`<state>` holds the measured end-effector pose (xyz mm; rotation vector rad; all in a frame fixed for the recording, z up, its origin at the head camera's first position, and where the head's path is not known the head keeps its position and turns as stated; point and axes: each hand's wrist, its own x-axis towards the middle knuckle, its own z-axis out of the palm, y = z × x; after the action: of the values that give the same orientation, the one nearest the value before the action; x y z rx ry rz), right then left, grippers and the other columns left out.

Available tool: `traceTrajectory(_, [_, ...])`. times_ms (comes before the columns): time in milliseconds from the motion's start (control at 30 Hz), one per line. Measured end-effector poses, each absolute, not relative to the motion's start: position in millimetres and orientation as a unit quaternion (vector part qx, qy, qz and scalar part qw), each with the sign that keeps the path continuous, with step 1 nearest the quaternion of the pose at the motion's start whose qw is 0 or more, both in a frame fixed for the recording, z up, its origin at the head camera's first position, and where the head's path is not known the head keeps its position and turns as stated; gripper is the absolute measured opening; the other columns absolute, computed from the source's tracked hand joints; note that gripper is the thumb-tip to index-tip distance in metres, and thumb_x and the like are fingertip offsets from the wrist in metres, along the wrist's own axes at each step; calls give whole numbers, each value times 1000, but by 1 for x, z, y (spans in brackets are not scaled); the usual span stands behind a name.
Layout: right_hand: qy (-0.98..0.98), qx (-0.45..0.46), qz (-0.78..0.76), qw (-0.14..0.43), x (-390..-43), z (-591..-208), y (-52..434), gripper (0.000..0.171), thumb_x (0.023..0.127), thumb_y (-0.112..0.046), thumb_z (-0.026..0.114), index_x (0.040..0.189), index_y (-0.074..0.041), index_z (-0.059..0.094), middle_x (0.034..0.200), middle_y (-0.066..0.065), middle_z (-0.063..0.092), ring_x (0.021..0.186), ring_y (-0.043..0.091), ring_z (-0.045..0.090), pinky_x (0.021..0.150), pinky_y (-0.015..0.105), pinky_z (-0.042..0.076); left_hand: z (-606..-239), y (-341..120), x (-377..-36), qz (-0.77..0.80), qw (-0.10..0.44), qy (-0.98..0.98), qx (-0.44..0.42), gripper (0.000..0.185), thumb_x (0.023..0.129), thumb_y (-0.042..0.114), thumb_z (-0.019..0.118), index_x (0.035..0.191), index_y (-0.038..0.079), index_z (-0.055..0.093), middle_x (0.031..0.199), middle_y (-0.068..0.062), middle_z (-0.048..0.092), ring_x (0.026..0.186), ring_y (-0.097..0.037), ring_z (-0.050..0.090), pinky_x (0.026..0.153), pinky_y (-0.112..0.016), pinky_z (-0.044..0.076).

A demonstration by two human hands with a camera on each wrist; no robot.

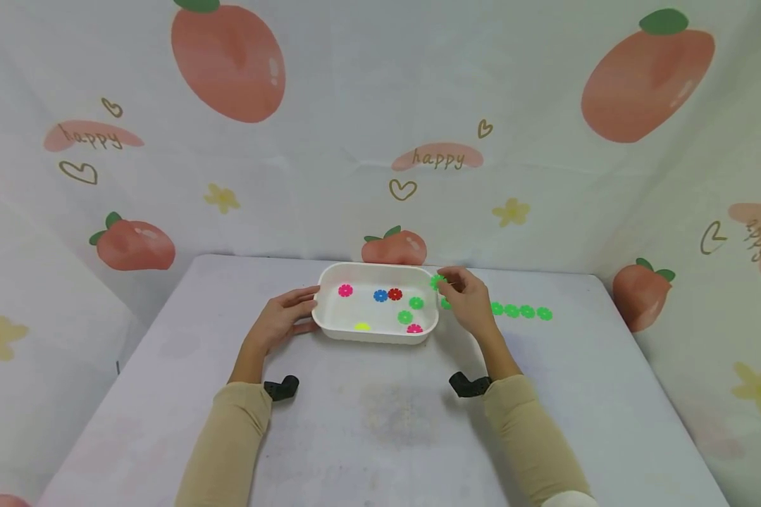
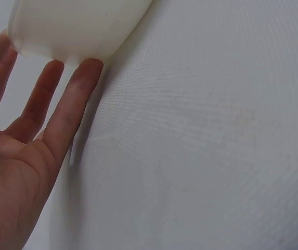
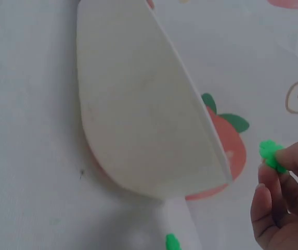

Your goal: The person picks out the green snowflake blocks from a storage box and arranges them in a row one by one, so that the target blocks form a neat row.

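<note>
A white plastic tray (image 1: 370, 337) stands on the table. My left hand (image 1: 276, 321) touches its left end with fairly straight fingers; the left wrist view shows the fingertips (image 2: 90, 66) against the outer wall. My right hand (image 1: 469, 304) pinches a green snowflake disc (image 1: 437, 282) between thumb and fingers, up at the tray's right rim. In the right wrist view that notched green disc (image 3: 271, 155) is held above rim height. Inside the tray lie a blue disc (image 1: 380, 296), a red disc (image 1: 395, 294), a yellow disc (image 1: 362, 327), and several pink and green ones.
Right of the tray, several green discs (image 1: 528, 311) lie in a row on the white table (image 1: 380, 422), partly hidden by my right hand. Behind the table hangs a white cloth (image 1: 330, 183) printed with fruit. Black straps (image 1: 282, 388) sit at both wrists.
</note>
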<state>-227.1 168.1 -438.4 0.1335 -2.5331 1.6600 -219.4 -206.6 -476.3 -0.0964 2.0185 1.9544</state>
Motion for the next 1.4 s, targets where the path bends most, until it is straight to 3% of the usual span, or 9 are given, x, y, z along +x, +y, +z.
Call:
traceTrajectory(367, [-837, -8, 544, 50, -222, -450, 201, 32, 94, -26, 60, 123, -12, 61, 110, 12, 65, 97, 26, 63, 70, 19, 52, -477, -208, -220, 682, 166, 711, -31, 51, 91, 26, 65, 140, 21, 49, 146, -7, 45, 125, -29, 54, 92, -41, 55])
traceTrajectory(533, [-843, -31, 534, 57, -218, -457, 217, 34, 94, -34, 60, 122, -15, 61, 107, 9, 65, 97, 27, 63, 69, 18, 50, -478, -207, -220, 684, 165, 710, -34, 49, 92, 24, 64, 139, 20, 50, 145, -7, 47, 123, -26, 55, 92, -41, 56])
traceTrajectory(900, [-847, -73, 519, 83, -211, -464, 254, 33, 93, -34, 61, 119, -14, 63, 98, -2, 63, 85, 5, 60, 68, 14, 51, -478, -207, -222, 681, 163, 713, -41, 50, 90, 28, 66, 137, 23, 52, 144, -6, 48, 120, -23, 57, 92, -40, 56])
traceTrajectory(1233, [-856, -127, 488, 115, -203, -469, 290, 32, 91, -33, 62, 116, -12, 64, 89, -17, 60, 83, -1, 55, 64, 12, 47, -465, -203, -216, 695, 185, 694, -35, 49, 93, 19, 63, 140, 17, 49, 146, -10, 45, 127, -30, 52, 98, -45, 52])
traceTrajectory(1400, [-868, -158, 452, 133, -205, -470, 306, 30, 91, -31, 63, 114, -12, 66, 89, -14, 60, 80, -6, 53, 62, 10, 45, -459, -205, -213, 692, 186, 697, -32, 52, 93, 21, 63, 142, 16, 47, 148, -11, 44, 127, -30, 52, 99, -45, 51])
